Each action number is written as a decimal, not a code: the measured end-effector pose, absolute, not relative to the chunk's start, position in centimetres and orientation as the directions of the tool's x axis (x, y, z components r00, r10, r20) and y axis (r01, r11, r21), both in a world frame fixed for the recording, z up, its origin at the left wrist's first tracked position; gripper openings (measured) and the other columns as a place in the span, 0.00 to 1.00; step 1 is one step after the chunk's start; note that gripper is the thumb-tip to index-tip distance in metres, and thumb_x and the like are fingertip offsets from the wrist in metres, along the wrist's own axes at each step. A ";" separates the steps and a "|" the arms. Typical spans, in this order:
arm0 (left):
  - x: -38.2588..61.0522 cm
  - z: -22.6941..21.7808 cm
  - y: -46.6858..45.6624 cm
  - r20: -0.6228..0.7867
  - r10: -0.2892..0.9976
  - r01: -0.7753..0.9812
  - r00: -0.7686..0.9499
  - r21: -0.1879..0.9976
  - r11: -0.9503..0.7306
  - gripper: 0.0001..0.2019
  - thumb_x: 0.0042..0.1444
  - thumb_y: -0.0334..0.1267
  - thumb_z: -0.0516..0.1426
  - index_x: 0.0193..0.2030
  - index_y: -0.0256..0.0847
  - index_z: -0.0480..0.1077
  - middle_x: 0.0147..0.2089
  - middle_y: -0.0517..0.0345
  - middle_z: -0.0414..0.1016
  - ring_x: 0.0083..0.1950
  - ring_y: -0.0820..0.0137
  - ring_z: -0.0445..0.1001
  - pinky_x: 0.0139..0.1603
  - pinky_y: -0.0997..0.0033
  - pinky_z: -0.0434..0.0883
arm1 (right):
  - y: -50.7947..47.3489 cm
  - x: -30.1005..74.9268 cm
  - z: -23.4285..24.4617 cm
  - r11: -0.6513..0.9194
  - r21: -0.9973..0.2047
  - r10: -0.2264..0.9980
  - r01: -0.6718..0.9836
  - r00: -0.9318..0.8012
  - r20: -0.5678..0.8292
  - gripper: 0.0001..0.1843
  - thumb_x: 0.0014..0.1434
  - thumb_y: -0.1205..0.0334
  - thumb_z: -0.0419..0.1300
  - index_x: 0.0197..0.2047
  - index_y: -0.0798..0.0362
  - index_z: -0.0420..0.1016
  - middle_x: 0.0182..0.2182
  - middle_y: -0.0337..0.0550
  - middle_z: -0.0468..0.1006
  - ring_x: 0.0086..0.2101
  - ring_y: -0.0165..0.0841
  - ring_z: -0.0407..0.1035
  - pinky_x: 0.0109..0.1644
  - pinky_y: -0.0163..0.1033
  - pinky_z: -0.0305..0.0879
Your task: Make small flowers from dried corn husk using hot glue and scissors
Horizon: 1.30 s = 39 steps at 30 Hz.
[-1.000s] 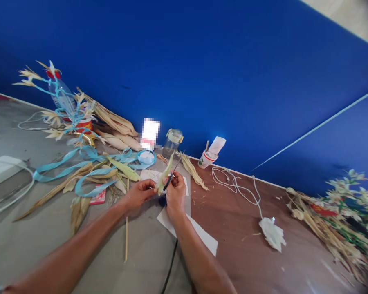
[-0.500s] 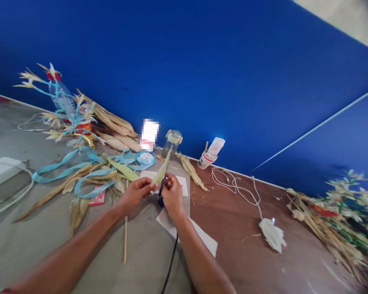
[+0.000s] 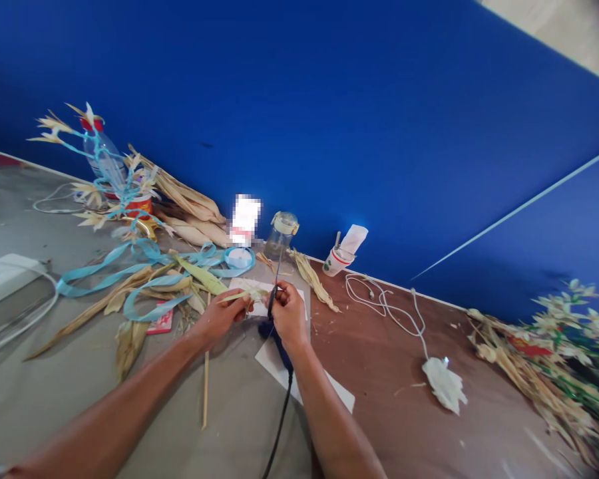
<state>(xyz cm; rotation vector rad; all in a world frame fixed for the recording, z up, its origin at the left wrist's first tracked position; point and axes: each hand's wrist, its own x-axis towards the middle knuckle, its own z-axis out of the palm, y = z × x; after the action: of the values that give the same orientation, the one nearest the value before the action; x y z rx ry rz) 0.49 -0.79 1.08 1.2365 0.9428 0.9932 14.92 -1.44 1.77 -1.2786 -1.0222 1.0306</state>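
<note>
My left hand (image 3: 225,315) pinches a pale green strip of corn husk (image 3: 235,297) that lies nearly level across its fingertips. Close beside it, my right hand (image 3: 289,318) is closed round the dark handles of a pair of scissors (image 3: 273,299), their thin blade pointing up and away. Beneath that hand lies a dark tool (image 3: 281,349) with a black cable running toward me; its front end is partly hidden. White paper (image 3: 299,294) is under the fingertips, and another white sheet (image 3: 335,392) lies beside my right forearm.
Blue ribbon (image 3: 144,309) and dried husks (image 3: 100,296) spread out at left, near a ribbon-wrapped husk-flower stem (image 3: 122,193). A lidded jar (image 3: 279,236), a paper cup (image 3: 335,261) and a lit screen (image 3: 245,219) stand by the blue wall. A white cable and husk flowers (image 3: 574,319) are at right.
The corn husk piece stood upright between my hands; now it is turned down to the left in my left hand. The scissors' blade shows apart from it, and the dark tool is more visible.
</note>
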 end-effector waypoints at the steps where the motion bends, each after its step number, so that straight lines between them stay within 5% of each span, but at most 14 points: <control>1: 0.5 1.1 -0.8 -0.037 0.954 -0.084 0.299 0.994 0.065 0.16 0.53 0.49 0.54 0.26 0.37 0.68 0.23 0.63 0.63 0.22 0.78 0.56 0.23 0.76 0.53 | -1.4 15.0 1.8 0.024 -1.000 0.972 -0.011 0.235 0.021 0.22 0.43 0.62 0.62 0.44 0.55 0.67 0.27 0.38 0.74 0.26 0.30 0.67 0.30 0.34 0.62; 8: 0.5 0.6 -0.5 -0.018 0.964 -0.225 0.266 0.971 0.080 0.14 0.53 0.47 0.56 0.29 0.36 0.66 0.24 0.64 0.65 0.19 0.82 0.54 0.21 0.78 0.49 | -2.4 16.5 4.8 0.142 -0.983 0.956 -0.114 0.274 0.106 0.20 0.48 0.58 0.61 0.45 0.53 0.66 0.25 0.35 0.70 0.27 0.28 0.64 0.30 0.33 0.59; 16: 0.3 0.6 -0.3 -0.096 0.957 -0.351 0.273 0.917 0.192 0.11 0.47 0.41 0.62 0.33 0.36 0.68 0.25 0.63 0.67 0.20 0.82 0.58 0.21 0.80 0.52 | -5.4 20.1 9.3 -0.006 -0.982 0.931 -0.190 -0.361 0.064 0.26 0.46 0.49 0.66 0.45 0.55 0.71 0.23 0.40 0.70 0.24 0.27 0.60 0.27 0.33 0.52; 21: 0.2 0.6 -0.1 -0.109 0.967 -0.322 0.230 0.929 0.181 0.13 0.49 0.43 0.59 0.24 0.36 0.65 0.22 0.65 0.63 0.18 0.83 0.56 0.19 0.79 0.49 | -6.7 21.5 9.6 -0.087 -0.975 0.744 -0.207 -0.664 0.074 0.32 0.42 0.45 0.68 0.45 0.59 0.72 0.23 0.41 0.70 0.23 0.28 0.62 0.26 0.34 0.53; 24: 0.1 0.4 0.0 -0.097 0.977 -0.267 0.190 0.952 0.146 0.14 0.51 0.44 0.57 0.23 0.36 0.64 0.21 0.64 0.63 0.18 0.82 0.55 0.20 0.78 0.50 | -6.6 20.7 9.4 -0.191 -0.979 0.650 -0.069 -0.756 -0.073 0.33 0.41 0.45 0.69 0.45 0.59 0.72 0.23 0.41 0.70 0.23 0.27 0.62 0.26 0.33 0.54; 30: -0.1 0.2 0.4 -0.052 0.997 -0.168 0.060 0.984 0.061 0.12 0.48 0.43 0.58 0.24 0.36 0.66 0.19 0.66 0.61 0.18 0.81 0.55 0.20 0.78 0.51 | -4.5 18.7 7.4 -0.247 -0.964 0.749 0.100 -0.612 -0.255 0.25 0.46 0.46 0.65 0.39 0.58 0.73 0.21 0.37 0.70 0.22 0.25 0.61 0.26 0.31 0.54; 33: -0.1 0.3 0.5 -0.098 0.993 -0.252 0.066 0.961 0.112 0.11 0.44 0.42 0.61 0.29 0.35 0.69 0.20 0.66 0.63 0.19 0.81 0.57 0.20 0.79 0.53 | -3.6 18.0 6.1 -0.211 -0.973 0.904 -0.089 -0.396 -0.160 0.23 0.49 0.48 0.63 0.42 0.57 0.71 0.22 0.38 0.70 0.23 0.25 0.60 0.26 0.31 0.53; 35: -0.2 0.6 0.5 -0.134 0.986 -0.323 0.104 0.933 0.161 0.12 0.43 0.41 0.63 0.31 0.35 0.70 0.22 0.65 0.64 0.20 0.81 0.58 0.20 0.80 0.54 | -3.3 17.1 5.2 -0.084 -0.978 0.993 -0.193 -0.100 -0.066 0.22 0.47 0.54 0.65 0.44 0.54 0.67 0.25 0.37 0.71 0.26 0.27 0.63 0.30 0.32 0.57; 39: -0.3 1.3 0.0 -0.125 0.952 -0.485 0.280 0.837 0.253 0.12 0.43 0.38 0.65 0.33 0.35 0.71 0.23 0.64 0.66 0.22 0.82 0.60 0.23 0.81 0.58 | -3.1 14.7 3.6 0.032 -0.999 0.991 0.040 0.132 0.037 0.26 0.41 0.63 0.65 0.46 0.52 0.65 0.32 0.39 0.72 0.32 0.31 0.65 0.40 0.38 0.62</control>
<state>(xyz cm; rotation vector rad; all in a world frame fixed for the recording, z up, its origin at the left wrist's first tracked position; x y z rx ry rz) -0.32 0.02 1.25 0.7784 0.7340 1.1055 14.73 -3.10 3.59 -1.2707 -1.1535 1.0672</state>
